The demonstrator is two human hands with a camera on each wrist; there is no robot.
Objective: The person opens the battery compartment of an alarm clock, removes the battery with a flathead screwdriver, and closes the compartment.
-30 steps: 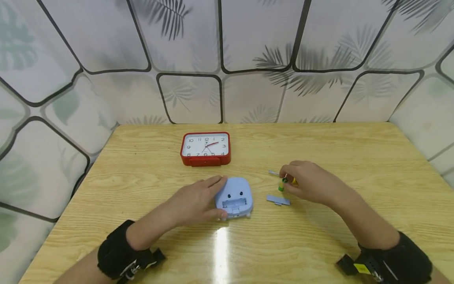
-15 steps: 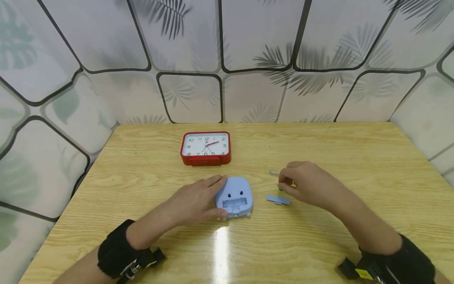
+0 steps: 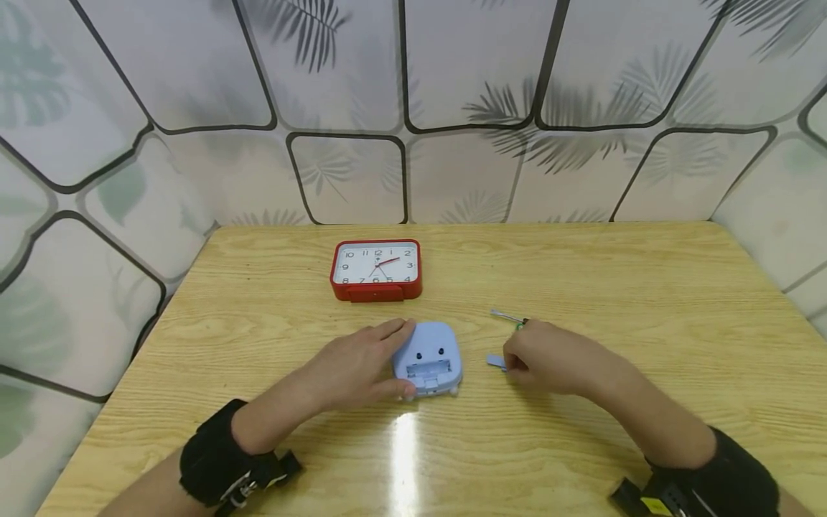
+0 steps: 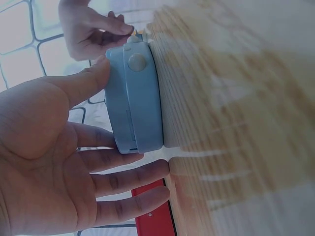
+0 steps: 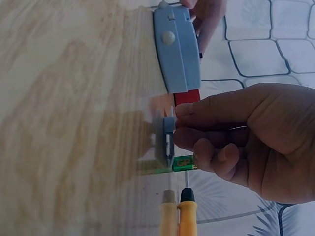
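Note:
A light blue clock (image 3: 428,339) lies back side up on the table, with two black knobs and an uncovered, vacant battery compartment showing. My left hand (image 3: 358,365) holds it at its left side, thumb at the near edge and fingers along the far edge. To the right, my right hand (image 3: 555,357) pinches the small light blue battery cover (image 3: 494,361) between thumb and fingers, close over the table. A green battery (image 5: 183,163) lies beside that hand, mostly hidden in the head view. Just beyond is a screwdriver (image 3: 507,316), its yellow handle (image 5: 187,216) visible in the right wrist view.
A red-framed clock (image 3: 377,270) stands behind the blue one, face up toward the camera. The wooden table (image 3: 614,266) ends against a patterned backdrop (image 3: 461,176) at the back and sides.
My right hand has let go of the green battery, moved a little toward me and taken hold of the battery cover. The left hand and the blue clock stay in place.

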